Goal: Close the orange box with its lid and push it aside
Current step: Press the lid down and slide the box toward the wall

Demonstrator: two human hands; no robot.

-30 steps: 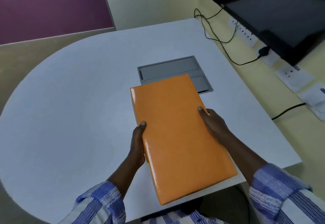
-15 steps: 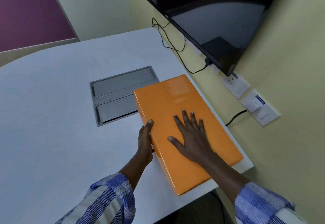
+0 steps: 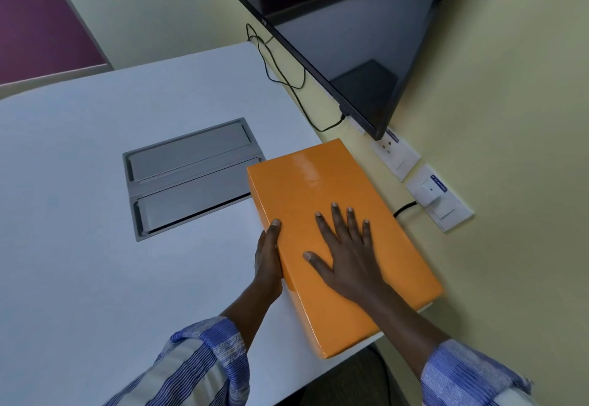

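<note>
My right hand (image 3: 345,257) lies flat, fingers spread, on top of the glossy orange rectangular box (image 3: 322,201); my left hand (image 3: 268,259) presses its long left side, thumb at the top edge, fingers hidden. The box is closed, its lid flush, plain, with no print I can make out. It sits at the right edge of the white round-ended table (image 3: 95,214), near corner overhanging. Just left lies a grey metal cable hatch (image 3: 188,176). Beyond, white wall sockets (image 3: 414,179) carry blue labels too small to read, under a black monitor (image 3: 350,23).
</note>
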